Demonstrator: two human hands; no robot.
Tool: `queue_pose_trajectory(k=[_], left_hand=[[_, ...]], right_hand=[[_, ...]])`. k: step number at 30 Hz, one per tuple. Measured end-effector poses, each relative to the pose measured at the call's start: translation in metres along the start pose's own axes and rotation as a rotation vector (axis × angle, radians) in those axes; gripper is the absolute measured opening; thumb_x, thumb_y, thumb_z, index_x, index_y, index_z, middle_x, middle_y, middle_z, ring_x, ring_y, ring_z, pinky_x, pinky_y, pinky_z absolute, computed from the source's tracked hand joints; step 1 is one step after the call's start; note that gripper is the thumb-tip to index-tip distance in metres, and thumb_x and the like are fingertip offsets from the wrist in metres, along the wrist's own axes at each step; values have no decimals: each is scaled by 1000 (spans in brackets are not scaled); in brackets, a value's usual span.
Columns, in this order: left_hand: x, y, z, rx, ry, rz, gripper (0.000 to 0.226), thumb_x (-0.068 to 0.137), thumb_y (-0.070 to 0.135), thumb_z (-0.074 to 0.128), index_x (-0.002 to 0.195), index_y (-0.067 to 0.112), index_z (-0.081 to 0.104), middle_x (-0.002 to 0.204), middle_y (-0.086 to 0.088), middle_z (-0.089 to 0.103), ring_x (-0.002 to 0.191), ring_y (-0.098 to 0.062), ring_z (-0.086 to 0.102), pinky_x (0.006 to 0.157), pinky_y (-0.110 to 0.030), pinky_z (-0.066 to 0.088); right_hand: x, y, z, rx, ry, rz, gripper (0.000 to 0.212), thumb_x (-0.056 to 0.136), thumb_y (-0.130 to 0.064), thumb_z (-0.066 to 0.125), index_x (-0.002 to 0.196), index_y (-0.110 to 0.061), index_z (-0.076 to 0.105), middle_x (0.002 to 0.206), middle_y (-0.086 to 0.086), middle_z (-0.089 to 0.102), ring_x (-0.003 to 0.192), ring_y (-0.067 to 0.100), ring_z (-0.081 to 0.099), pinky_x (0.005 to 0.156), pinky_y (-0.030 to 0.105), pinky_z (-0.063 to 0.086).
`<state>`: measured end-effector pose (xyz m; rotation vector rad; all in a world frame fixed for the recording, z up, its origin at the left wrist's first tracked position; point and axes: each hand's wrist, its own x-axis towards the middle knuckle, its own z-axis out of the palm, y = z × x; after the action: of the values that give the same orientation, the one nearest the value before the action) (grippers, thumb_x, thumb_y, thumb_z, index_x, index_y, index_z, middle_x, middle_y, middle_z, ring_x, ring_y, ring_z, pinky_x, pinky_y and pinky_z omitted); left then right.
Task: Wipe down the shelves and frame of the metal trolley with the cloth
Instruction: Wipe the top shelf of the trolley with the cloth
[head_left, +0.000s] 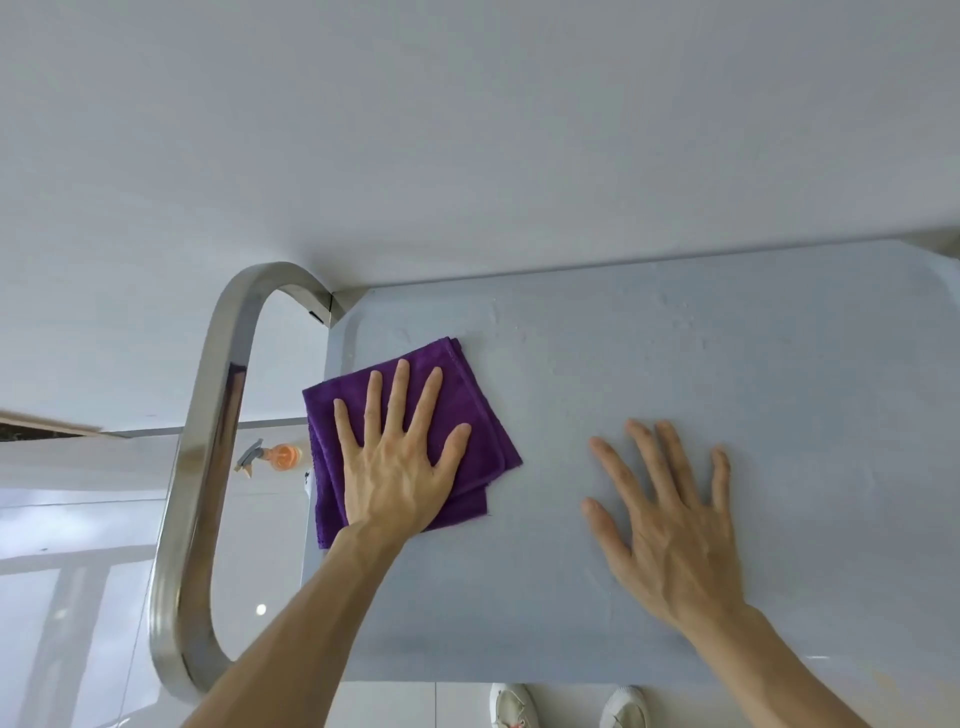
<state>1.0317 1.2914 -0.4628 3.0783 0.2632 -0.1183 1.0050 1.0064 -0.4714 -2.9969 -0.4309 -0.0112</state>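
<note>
Pressing down with my left hand (400, 457), I keep the fingers straight and spread flat across the folded purple cloth (415, 441), palm on it too, my forearm reaching in from the lower left. The cloth lies near the left end of the trolley's top shelf (675, 332), one edge hanging slightly over that end, close to the curved metal handle (208, 467). My right hand (670, 525) rests flat on the bare shelf well to the right of the cloth, fingers straight and fanned apart, holding nothing, with the forearm coming in from the lower right. Small wet beads show on the shelf toward its far edge. Below, through the handle loop, a spray bottle (270, 456) with orange liquid stands on the floor. My two pale shoes (566, 706) show under the shelf's near edge.
</note>
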Motion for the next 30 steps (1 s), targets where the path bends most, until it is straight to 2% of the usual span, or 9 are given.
queue_pose_trajectory(k=[9, 18, 21, 26, 30], left_hand=[[5, -2, 1, 4, 8, 23, 69, 95, 74, 12, 156, 42, 7, 166, 4, 11, 153, -25, 5, 120, -61, 4], [90, 10, -9, -41, -20, 18, 71, 91, 76, 4, 155, 45, 0, 167, 9, 0, 153, -24, -4, 120, -61, -1], [96, 27, -8, -38, -12, 89, 69, 94, 73, 7, 156, 43, 1, 167, 9, -1, 153, -26, -4, 119, -63, -1], [68, 64, -3, -46, -3, 305, 67, 96, 70, 19, 156, 41, 10, 166, 10, 7, 153, -28, 3, 117, -67, 0], [20, 37, 4, -43, 24, 353, 68, 97, 70, 25, 157, 41, 10, 165, 12, 12, 154, -23, 4, 117, -65, 10]], right_hand=[[23, 3, 2, -38, -34, -4, 66, 96, -66, 28, 154, -37, 29, 165, 3, 22, 151, 27, 22, 115, 69, 11], [23, 4, 5, -30, -31, 5, 66, 95, -67, 29, 155, -39, 25, 165, 1, 19, 152, 26, 19, 116, 69, 10], [24, 3, 3, -45, -56, 7, 66, 95, -67, 27, 155, -39, 24, 165, 1, 19, 152, 26, 18, 116, 69, 10], [24, 3, 2, -51, -71, 13, 66, 95, -67, 26, 155, -40, 22, 165, 1, 20, 152, 26, 19, 115, 69, 11], [23, 2, 1, -52, -77, 21, 66, 95, -69, 23, 155, -41, 21, 166, 0, 19, 152, 25, 18, 116, 68, 11]])
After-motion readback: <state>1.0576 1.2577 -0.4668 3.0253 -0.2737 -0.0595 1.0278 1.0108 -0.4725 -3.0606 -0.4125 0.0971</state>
